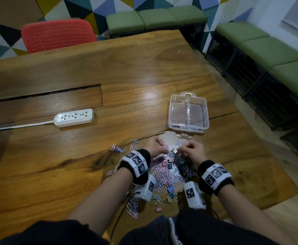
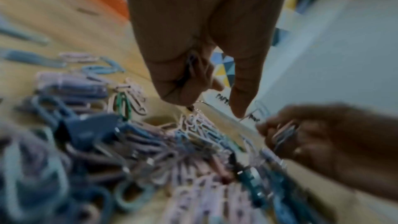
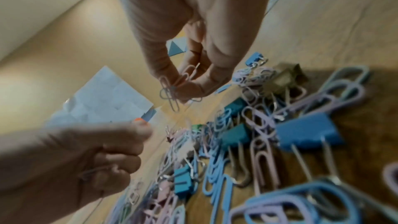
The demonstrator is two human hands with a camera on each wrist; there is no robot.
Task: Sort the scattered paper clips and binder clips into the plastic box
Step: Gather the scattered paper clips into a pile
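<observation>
Wood grain runs across the counter [image 1: 91,68] beneath me, and nearest its front edge I see the heap of paper clips [image 1: 162,174], pink, lilac and blue, with small binder clips [image 1: 170,190] mixed in; the heap spreads from the near edge toward the middle of the counter, a few strays lying off to its left. Over the far side of the heap I have both hands. My left hand [image 1: 156,145] has its fingers curled, and the left wrist view shows a bluish clip caught between the thumb and the bent fingers. My right hand [image 1: 195,150] is likewise curled, pinching a small bunch of thin clips [image 3: 172,89] at the fingertips, some dangling below them. Just beyond the hands, toward the right edge of the counter, stands the clear plastic box [image 1: 188,110], lid off, split by a divider into two compartments, with handwritten labels on its near wall. Further left lies a white power strip [image 1: 74,117], its cord running off the left edge. At the far edge I see a red chair [image 1: 58,34], and green benches [image 1: 155,19] stand along the walls.
</observation>
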